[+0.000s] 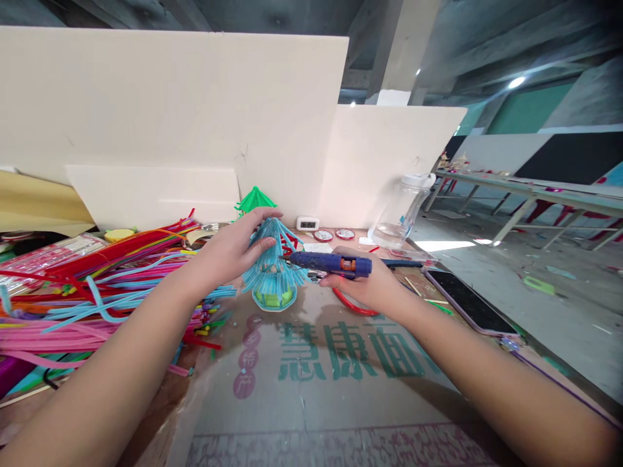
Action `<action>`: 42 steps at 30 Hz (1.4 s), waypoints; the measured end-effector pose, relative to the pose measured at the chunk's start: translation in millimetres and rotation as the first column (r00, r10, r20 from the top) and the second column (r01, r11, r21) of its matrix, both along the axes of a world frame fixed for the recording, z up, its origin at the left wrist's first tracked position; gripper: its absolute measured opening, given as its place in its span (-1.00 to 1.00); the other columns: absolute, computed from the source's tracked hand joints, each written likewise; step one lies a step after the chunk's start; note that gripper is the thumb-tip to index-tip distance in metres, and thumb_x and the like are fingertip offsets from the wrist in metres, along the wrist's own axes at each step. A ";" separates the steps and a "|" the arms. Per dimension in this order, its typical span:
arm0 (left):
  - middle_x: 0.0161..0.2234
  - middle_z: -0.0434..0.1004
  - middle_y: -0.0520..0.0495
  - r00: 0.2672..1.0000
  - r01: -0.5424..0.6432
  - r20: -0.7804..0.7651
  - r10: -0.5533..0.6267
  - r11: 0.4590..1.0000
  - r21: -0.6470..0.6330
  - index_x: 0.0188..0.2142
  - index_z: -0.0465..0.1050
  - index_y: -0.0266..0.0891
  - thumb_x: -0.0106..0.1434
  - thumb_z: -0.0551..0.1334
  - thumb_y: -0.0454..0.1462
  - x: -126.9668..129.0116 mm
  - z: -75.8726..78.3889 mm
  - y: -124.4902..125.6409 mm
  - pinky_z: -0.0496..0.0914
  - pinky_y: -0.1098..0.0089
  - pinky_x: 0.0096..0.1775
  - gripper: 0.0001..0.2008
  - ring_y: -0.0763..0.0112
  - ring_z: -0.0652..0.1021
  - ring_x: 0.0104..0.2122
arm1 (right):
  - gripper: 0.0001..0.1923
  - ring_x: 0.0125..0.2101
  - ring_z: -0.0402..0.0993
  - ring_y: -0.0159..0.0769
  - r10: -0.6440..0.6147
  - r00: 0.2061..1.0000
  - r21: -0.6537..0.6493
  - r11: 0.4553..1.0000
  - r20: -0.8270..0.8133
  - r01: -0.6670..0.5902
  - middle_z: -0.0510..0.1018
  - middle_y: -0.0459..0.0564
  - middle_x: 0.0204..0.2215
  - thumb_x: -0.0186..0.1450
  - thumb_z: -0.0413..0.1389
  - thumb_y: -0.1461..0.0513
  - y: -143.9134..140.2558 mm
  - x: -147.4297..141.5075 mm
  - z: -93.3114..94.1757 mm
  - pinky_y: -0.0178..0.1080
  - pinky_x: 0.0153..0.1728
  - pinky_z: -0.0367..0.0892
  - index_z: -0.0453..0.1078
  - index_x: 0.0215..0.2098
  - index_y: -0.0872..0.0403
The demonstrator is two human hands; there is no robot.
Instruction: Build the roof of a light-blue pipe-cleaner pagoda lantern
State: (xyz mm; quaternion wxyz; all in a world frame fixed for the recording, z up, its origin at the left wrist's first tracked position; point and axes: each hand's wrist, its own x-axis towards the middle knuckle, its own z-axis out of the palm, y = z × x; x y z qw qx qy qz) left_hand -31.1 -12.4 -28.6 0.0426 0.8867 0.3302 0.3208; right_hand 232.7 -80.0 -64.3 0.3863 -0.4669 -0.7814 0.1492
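Note:
A light-blue pagoda-like model made of pipe cleaners [273, 279] stands on the printed plastic sheet, with a yellow-green patch inside its base. My left hand [243, 243] is closed round the upper left side of the model, thumb and fingers against its top. In my right hand [372, 282] is a dark blue glue gun [331, 263], level, its nozzle pointing left at the model's middle. Whether the nozzle touches the model I cannot tell. Behind my left hand rises a green pipe-cleaner roof [256, 198], partly hidden.
Bundles of coloured pipe cleaners [48, 334] cover the left side. At the back stand a small digital clock [307, 224] and a clear water bottle [402, 211], before white boards [170, 97]. A phone [470, 301] lies at the right edge, near red-handled scissors [353, 303].

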 end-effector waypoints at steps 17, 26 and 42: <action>0.13 0.43 -0.13 1.000 0.011 -0.001 -0.011 1.000 0.007 0.21 0.17 -0.14 0.39 0.09 -0.14 -1.2 -0.4 0.8 0.41 0.14 0.04 -0.56 0.14 0.51 0.06 | -0.64 -0.46 0.38 -0.33 -0.024 0.991 0.039 0.999 0.132 0.019 0.48 -0.15 -0.51 0.19 0.25 -0.06 -2.4 3.1 5.8 -0.31 -0.43 0.20 0.37 -0.41 0.04; 0.13 0.43 -0.15 1.000 0.010 -0.007 -0.010 1.000 0.008 0.21 0.17 -0.14 0.38 0.08 -0.14 -1.0 0.4 -0.2 0.42 0.15 0.01 -0.56 0.12 0.52 0.05 | -0.65 -0.49 0.36 -0.34 0.010 0.994 0.022 1.000 0.108 -0.012 0.47 -0.16 -0.52 0.20 0.25 -0.05 -3.3 1.6 5.1 -0.31 -0.45 0.21 0.36 -0.40 0.04; 0.11 0.44 -0.16 1.000 -0.009 -0.014 0.009 1.000 -0.001 0.21 0.17 -0.14 0.38 0.08 -0.14 -1.4 1.3 -0.2 0.43 0.14 -0.01 -0.56 0.10 0.52 0.04 | -0.69 -0.39 0.47 -0.25 -0.115 0.990 0.043 0.993 0.081 0.112 0.57 -0.09 -0.40 0.20 0.26 -0.02 -4.3 -4.9 -1.4 -0.26 -0.37 0.31 0.41 -0.27 0.01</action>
